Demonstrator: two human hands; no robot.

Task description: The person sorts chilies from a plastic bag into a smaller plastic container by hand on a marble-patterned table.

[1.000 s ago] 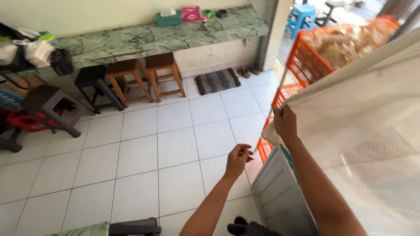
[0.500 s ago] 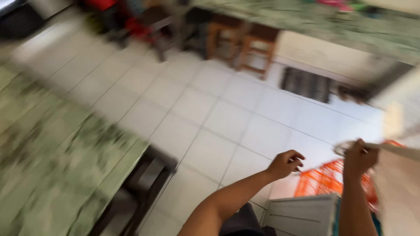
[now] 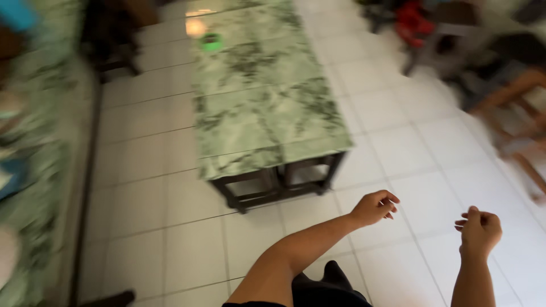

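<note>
My left hand (image 3: 375,207) hangs in the air over the white tiled floor, fingers loosely curled, with nothing in it. My right hand (image 3: 480,230) is raised a little to its right, fingers also loosely curled and empty. Both hands are just past the near right corner of a green marbled table (image 3: 267,108) on a dark frame. The view is blurred by head movement.
Dark stools (image 3: 276,182) are tucked under the table. A small green object (image 3: 211,41) lies on the table's far end. A wooden stool (image 3: 520,113) and red and dark items (image 3: 415,23) stand at the right. A green marbled counter (image 3: 25,170) runs along the left.
The view has swung left, away from the orange crate and white panel toward the green table. My right hand has let go of the thin sheet it held and now hangs free.
</note>
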